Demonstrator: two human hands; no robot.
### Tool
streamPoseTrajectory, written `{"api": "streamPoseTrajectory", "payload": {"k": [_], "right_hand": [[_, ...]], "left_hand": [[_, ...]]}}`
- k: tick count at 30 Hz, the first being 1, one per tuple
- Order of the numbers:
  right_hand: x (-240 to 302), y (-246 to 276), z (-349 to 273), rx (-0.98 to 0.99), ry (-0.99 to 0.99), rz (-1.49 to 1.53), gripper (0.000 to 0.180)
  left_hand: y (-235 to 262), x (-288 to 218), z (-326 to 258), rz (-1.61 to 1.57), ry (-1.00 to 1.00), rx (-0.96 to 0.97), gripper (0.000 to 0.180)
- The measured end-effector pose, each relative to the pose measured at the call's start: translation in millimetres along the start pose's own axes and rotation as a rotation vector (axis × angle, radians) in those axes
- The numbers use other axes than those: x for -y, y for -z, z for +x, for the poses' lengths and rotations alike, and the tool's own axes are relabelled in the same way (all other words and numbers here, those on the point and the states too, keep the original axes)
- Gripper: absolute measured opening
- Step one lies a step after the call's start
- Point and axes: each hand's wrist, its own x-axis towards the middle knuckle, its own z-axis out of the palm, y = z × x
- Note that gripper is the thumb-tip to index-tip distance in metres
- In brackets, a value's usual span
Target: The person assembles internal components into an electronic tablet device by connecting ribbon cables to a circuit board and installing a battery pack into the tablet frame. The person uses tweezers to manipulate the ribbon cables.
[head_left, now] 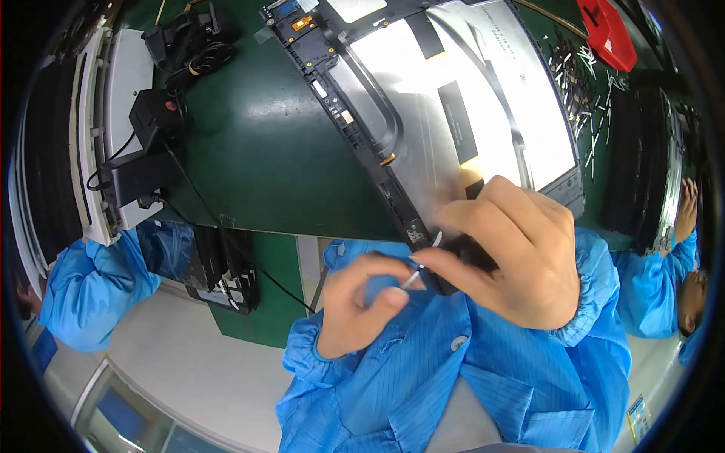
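Observation:
An opened flat electronic device [423,128], with a black frame and shiny silver panels, lies slanted on the green table. Its near corner points toward my chest. My left hand [361,302] pinches a thin white strip [413,280] between thumb and forefinger, just off that corner. Over the corner, my right hand [521,253] has its fingers curled and its thumb against the same strip. A white end shows between the right thumb and the forefinger, which is blurred. The frame under my right palm is hidden.
Black power adapters [158,117] with coiled cables lie at the left beside a white panel [130,98]. Many small screws and white bits [578,79] are scattered at the right, near a red container [608,34]. A dark stack [638,166] stands beyond. Co-workers' blue sleeves [94,287] show at both sides.

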Motion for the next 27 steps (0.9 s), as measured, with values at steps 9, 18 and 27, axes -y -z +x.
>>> {"api": "streamPoseTrajectory", "payload": {"k": [9, 18, 27], "right_hand": [[-14.0, -0.1, -4.3, -0.088, 0.231, 0.465, 0.015], [-7.8, -3.4, -4.1, -0.311, 0.318, 0.234, 0.020], [-93.8, 115.0, -11.3, -0.757, -0.183, -0.543, 0.012]], "left_hand": [[-20.8, -22.5, 13.4, 0.102, -0.098, -0.057, 0.015], [-13.2, -11.6, 38.9, 0.344, -0.639, -0.175, 0.032], [-8.8, -39.3, 64.7, 0.887, -1.022, 0.219, 0.030]]}}
